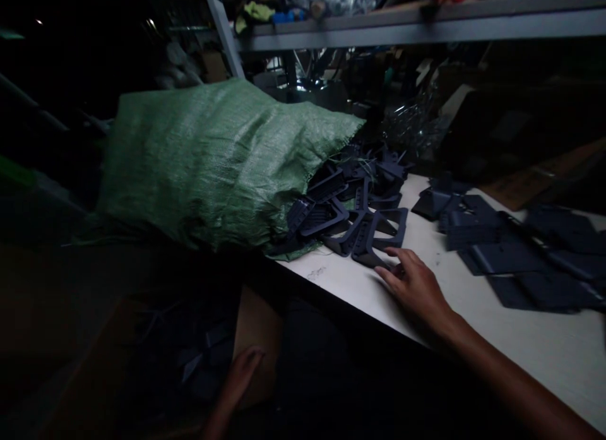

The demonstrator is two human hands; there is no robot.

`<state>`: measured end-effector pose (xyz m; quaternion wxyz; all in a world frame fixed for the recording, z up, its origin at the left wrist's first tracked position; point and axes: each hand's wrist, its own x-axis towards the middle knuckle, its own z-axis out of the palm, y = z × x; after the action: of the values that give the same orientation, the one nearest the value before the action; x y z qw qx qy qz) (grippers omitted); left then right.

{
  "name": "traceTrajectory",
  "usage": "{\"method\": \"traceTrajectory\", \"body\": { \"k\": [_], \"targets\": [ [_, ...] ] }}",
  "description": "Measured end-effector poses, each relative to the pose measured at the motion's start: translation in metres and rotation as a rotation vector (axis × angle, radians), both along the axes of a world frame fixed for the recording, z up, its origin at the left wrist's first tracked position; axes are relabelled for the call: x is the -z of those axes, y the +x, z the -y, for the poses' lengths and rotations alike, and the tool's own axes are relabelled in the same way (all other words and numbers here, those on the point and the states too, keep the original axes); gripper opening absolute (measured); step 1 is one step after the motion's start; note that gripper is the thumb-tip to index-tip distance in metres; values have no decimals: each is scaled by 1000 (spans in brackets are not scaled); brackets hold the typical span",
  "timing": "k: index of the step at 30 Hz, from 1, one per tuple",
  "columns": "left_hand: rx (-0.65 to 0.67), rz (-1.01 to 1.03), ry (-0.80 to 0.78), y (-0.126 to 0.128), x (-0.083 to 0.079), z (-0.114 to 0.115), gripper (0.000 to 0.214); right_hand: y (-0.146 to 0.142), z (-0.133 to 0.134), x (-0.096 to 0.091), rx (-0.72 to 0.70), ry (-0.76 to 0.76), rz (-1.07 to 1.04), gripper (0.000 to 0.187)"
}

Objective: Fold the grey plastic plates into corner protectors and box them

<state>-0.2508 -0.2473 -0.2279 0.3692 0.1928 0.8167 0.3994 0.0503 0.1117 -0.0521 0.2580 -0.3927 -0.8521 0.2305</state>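
Observation:
My right hand is over the white tabletop, thumb and fingers apart. Its fingertips are at the near edge of a dark, triangular-cornered plastic frame; whether they touch it I cannot tell. More such dark plastic parts spill from the mouth of a green woven sack lying on its side. Lower down, my left hand is beside the flap of a cardboard box, its fingers loosely extended and dim, with nothing visible in them. Dark pieces lie inside the box.
Stacks of flat dark plates lie on the right of the table, blurred. A shelf with mixed items crosses above. Clear plastic wrap and cardboard are at the back. The left side is very dark.

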Motion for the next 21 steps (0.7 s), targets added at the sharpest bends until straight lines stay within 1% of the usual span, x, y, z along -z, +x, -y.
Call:
{"method": "traceTrajectory", "body": {
  "k": [2, 4, 7, 10, 12, 14, 15, 17, 19, 21],
  "targets": [
    [23, -38, 34, -5, -18, -10, 62, -5, -7, 6, -34, 20, 69, 40],
    [39, -70, 64, -8, -35, -21, 61, -6, -13, 13, -61, 21, 86, 29],
    [29, -97, 74, -8, -61, -35, 61, 1, -17, 14, -55, 29, 48, 27],
    [61, -78, 82, 0, -90, -49, 61, 15, -13, 3, -60, 37, -78, 28],
    [142, -58, 107, 8, -113, -62, 58, 22, -3, -11, -75, 32, -213, 25],
    [227, -11, 159, 20, -137, -80, 55, 24, 13, -25, -108, 2, -332, 19],
    [257, 49, 208, 28, -150, -91, 54, 23, 24, -32, -148, -29, -363, 17],
    [283, 279, 369, 46, -172, -115, 59, 18, 50, -42, -290, -124, -389, 13],
    [245, 598, 560, 66, -190, -140, 64, 11, 76, -47, -463, -236, -373, 13],
    [175, 931, 677, 86, -203, -162, 69, 4, 97, -47, -608, -306, -326, 15]
  ]
}}
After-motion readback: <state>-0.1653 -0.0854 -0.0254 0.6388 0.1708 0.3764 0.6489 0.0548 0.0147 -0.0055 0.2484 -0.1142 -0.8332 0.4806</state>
